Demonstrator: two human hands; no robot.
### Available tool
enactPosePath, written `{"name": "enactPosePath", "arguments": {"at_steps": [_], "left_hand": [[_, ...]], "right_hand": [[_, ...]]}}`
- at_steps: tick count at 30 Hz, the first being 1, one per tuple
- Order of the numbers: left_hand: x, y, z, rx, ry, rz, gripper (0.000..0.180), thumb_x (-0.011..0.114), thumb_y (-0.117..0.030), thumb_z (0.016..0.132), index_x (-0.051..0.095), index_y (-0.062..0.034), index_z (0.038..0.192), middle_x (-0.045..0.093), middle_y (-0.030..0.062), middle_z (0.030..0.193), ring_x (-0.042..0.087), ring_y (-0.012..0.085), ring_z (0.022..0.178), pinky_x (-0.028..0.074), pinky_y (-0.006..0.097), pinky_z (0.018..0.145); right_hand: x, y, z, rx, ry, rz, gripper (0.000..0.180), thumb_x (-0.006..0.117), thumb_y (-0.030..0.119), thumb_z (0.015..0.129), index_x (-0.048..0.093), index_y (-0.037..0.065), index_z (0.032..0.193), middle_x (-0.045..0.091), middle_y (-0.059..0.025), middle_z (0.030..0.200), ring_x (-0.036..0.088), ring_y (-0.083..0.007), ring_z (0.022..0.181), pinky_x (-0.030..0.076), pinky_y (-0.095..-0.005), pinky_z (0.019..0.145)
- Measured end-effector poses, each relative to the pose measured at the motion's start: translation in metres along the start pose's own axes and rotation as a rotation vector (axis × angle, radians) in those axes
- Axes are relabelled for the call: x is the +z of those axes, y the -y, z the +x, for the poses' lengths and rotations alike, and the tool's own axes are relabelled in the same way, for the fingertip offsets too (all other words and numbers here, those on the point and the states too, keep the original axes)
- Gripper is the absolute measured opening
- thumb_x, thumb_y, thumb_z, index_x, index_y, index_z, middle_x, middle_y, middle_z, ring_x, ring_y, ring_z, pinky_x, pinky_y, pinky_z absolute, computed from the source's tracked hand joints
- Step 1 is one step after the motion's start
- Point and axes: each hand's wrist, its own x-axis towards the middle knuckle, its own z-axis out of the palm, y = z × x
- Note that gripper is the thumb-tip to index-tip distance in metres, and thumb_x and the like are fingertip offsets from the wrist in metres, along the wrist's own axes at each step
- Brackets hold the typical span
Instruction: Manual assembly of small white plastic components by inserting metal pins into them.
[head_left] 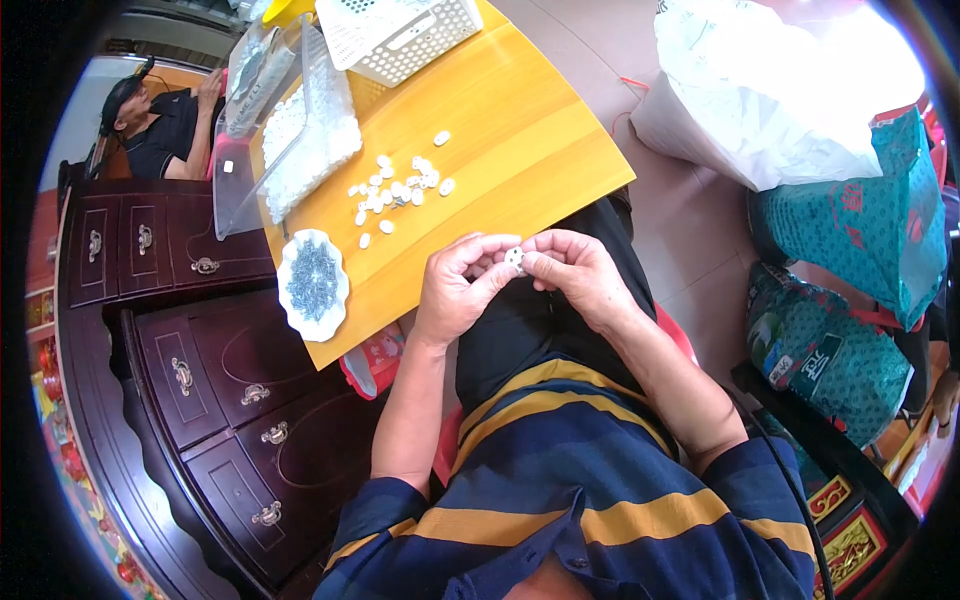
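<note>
Close in front of my body, my left hand [455,290] and my right hand [583,277] meet fingertip to fingertip. Between them is a small white oval plastic piece [514,257] with dark spots or holes in its face. Both thumbs and forefingers pinch it, hiding its edges. Similar white oval pieces [397,188] lie scattered in a loose cluster on the yellow wooden table [540,120]. At the table's left edge stands a white scalloped dish [318,330] filled with small grey-blue slender pieces [313,280], too small to name.
Behind the cluster are a clear bin [234,205] of white pieces and a white perforated basket [425,45]. A dark drawer cabinet [220,370] fills the left. On the right floor stand a white sack [710,110] and teal bags [845,235]. Another person [165,135] sits far left.
</note>
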Motion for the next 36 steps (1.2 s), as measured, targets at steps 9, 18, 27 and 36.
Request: {"name": "enactPosePath", "arguments": {"at_steps": [9, 18, 27, 36], "left_hand": [[0.005, -0.011, 0.0, 0.062, 0.055, 0.173, 0.031, 0.079, 0.002, 0.084, 0.071, 0.0019, 0.114, 0.064, 0.002, 0.095, 0.061, 0.0083, 0.079, 0.052, 0.023, 0.074], [0.024, -0.008, 0.003, 0.33, -0.152, 0.64, 0.038, 0.083, -0.004, 0.074, 0.072, -0.0036, 0.11, 0.07, 0.0111, 0.1, 0.071, 0.0277, 0.084, 0.058, 0.036, 0.073], [0.025, -0.012, 0.003, 0.375, -0.171, 0.634, 0.029, 0.081, -0.005, 0.075, 0.074, -0.0035, 0.103, 0.072, 0.0114, 0.096, 0.071, 0.0287, 0.085, 0.058, 0.037, 0.076], [0.021, -0.011, 0.006, 0.462, -0.146, 0.727, 0.027, 0.079, -0.006, 0.076, 0.075, -0.0031, 0.102, 0.073, 0.0115, 0.093, 0.072, 0.0292, 0.083, 0.058, 0.037, 0.075]], "right_hand": [[0.0, 0.006, -0.001, 0.052, 0.06, -0.002, 0.02, 0.066, 0.016, 0.099, 0.069, -0.002, 0.108, 0.072, -0.0051, 0.1, 0.065, -0.0113, 0.092, 0.052, -0.0253, 0.084], [-0.001, -0.001, 0.0, 0.021, 0.028, 0.154, 0.015, 0.072, 0.022, 0.097, 0.072, 0.008, 0.103, 0.071, 0.0018, 0.096, 0.063, -0.0068, 0.086, 0.049, -0.023, 0.08], [-0.007, -0.005, 0.001, 0.063, 0.026, 0.204, 0.016, 0.068, 0.025, 0.1, 0.073, 0.009, 0.099, 0.07, 0.0017, 0.088, 0.062, -0.0064, 0.079, 0.049, -0.0222, 0.077], [-0.001, -0.009, -0.001, 0.005, -0.02, 0.161, 0.016, 0.069, 0.022, 0.099, 0.074, 0.007, 0.098, 0.071, 0.0007, 0.088, 0.061, -0.0074, 0.078, 0.049, -0.0239, 0.077]]}}
